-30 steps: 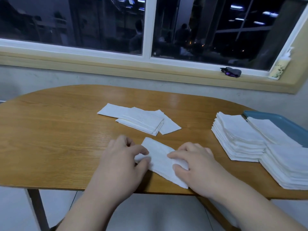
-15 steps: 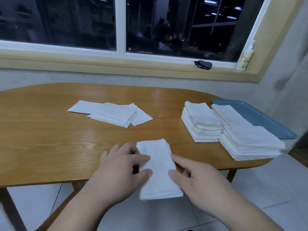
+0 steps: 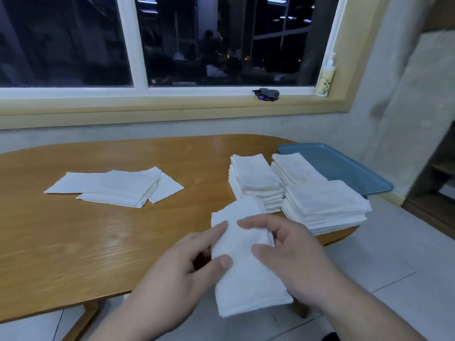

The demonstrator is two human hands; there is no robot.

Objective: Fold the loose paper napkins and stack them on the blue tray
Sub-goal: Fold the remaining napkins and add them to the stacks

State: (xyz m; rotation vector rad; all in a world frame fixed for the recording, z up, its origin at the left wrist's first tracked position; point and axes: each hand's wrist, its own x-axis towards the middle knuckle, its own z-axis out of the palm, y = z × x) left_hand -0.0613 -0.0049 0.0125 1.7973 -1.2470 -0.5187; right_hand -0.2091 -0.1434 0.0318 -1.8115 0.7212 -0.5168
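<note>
A folded white paper napkin (image 3: 243,274) is held off the table's near edge between both hands. My left hand (image 3: 177,271) pinches its left side, thumb on top. My right hand (image 3: 290,257) grips its right side, index finger and thumb over the top. A loose pile of unfolded napkins (image 3: 115,185) lies on the wooden table (image 3: 73,242) at the left. Three stacks of folded napkins (image 3: 325,205) sit at the right, partly on the blue tray (image 3: 344,166); how much of each stack rests on it is hidden.
The tray overhangs the table's right end near a grey wall. On the window sill behind sit a dark small object (image 3: 267,94) and a pump bottle (image 3: 326,77). Tiled floor lies below the table's near edge.
The napkin has come up off the table and moved right, toward the stacks, held in both hands. The camera has swung to the right.
</note>
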